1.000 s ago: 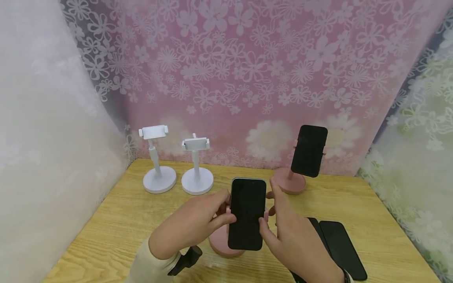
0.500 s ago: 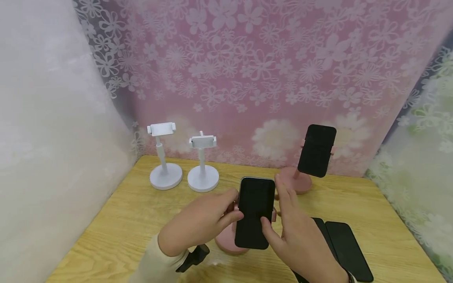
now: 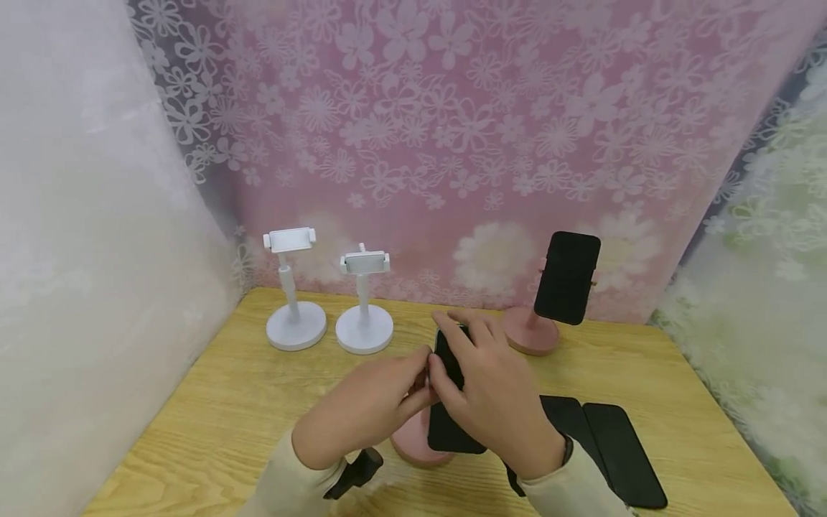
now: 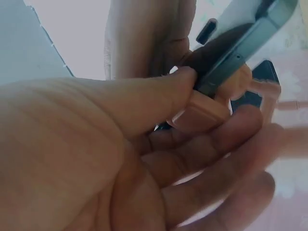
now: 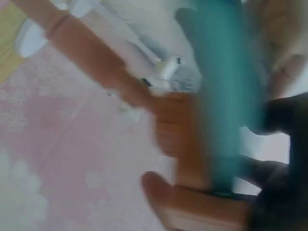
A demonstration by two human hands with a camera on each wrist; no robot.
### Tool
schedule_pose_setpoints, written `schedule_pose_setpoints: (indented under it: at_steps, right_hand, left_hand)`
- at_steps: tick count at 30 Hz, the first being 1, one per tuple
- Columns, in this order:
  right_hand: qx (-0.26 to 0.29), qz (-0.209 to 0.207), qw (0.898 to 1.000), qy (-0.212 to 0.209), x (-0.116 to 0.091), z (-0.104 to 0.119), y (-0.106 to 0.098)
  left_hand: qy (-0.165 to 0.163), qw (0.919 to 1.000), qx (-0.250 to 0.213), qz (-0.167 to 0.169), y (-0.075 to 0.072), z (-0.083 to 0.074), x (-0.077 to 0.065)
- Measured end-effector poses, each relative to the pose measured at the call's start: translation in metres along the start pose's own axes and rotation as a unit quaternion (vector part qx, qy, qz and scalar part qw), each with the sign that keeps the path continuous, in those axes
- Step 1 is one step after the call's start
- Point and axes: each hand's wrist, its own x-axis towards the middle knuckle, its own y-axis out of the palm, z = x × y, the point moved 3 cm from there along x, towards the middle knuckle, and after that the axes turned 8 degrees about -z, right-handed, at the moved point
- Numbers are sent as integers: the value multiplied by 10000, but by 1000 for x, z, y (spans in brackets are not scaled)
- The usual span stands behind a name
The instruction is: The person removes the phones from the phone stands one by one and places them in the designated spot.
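A black-screened smartphone (image 3: pixel 449 431) sits in the clamp of a pink phone stand (image 3: pixel 413 444) at the table's front middle. At the phone's left edge, my left hand (image 3: pixel 381 391) pinches the pink clamp (image 4: pixel 204 113) between thumb and fingers; its other fingers are loosely bent. My right hand (image 3: pixel 494 388) reaches across the screen, covering most of the phone's upper half. Its thumb is at the left edge close to my left fingers, and its fingertips bend over the top left corner. The right wrist view shows the phone's teal side (image 5: pixel 226 96) blurred, with the stand's pink stem (image 5: pixel 86 53) behind.
Two white phone stands (image 3: pixel 296 327) (image 3: pixel 364 330) stand at the back left. Another pink stand (image 3: pixel 531 332) at the back right holds a black phone (image 3: pixel 568 276). More black phones (image 3: pixel 623 456) lie flat at the front right, partly behind my right arm.
My right hand has left the phone's right edge and swung left across the screen to its left side. My left hand stays at the left clamp.
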Motion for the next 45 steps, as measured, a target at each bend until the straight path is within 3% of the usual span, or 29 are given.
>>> schedule_pose_setpoints:
  at_steps: [4,8,13,21,28,35,39,42,45]
  right_hand:
    - [-87,-282,9994,-197,4,-3,11]
    - [-31,-432,9988,-247,4,-7,17]
    - [108,-469,9987,-187,4,-10,17]
    - [379,-735,9963,-227,2,-10,19]
    - [533,-868,9943,-321,2,-14,18]
    - [454,-846,9949,-307,0,-16,17]
    - [441,-855,9947,-369,1,-16,17]
    - [450,-791,9951,-380,2,-15,17]
    - [429,-712,9958,-372,2,-16,17]
  left_hand:
    - [-353,9961,-767,259,1,11,3]
    - [-594,9836,-1671,333,3,23,6]
    - [-521,9716,-2306,-27,12,30,7]
    - [-259,9457,-3184,-609,28,39,3]
    - [25,9332,-3485,-878,35,39,5]
    - [549,9354,-3363,-943,38,37,12]
    - [795,9297,-3487,-877,39,38,15]
    - [861,9265,-3568,-827,38,38,17]
    - [910,9287,-3510,-776,37,40,17]
